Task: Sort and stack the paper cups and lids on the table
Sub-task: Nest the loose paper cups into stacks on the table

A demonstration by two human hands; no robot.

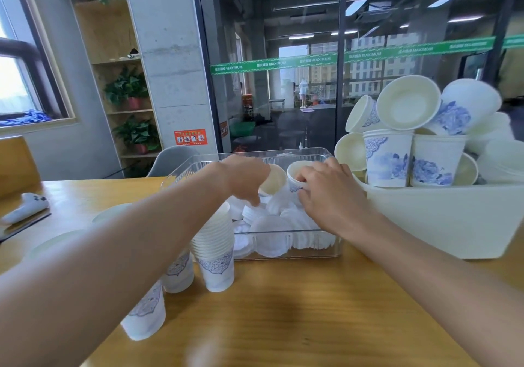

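Observation:
A clear plastic bin (312, 249) in the middle of the table holds several white lids (272, 233) and two paper cups. My left hand (243, 176) reaches into it and grips a cup (275, 180) lying tilted with its mouth toward me. My right hand (326, 188) grips the rim of a second, blue-patterned cup (295, 172) beside it. A tall stack of nested blue-patterned cups (217, 250) stands upright just in front of the bin. Two more cup stacks (178, 273) (146, 315) stand under my left forearm.
A large white tub (453, 219) at the right is heaped with loose blue-patterned cups (408, 139). Pale lids (110, 213) lie on the wooden table (297, 310) at the left, near a white object (25, 206). A grey chair (170, 159) stands behind the table.

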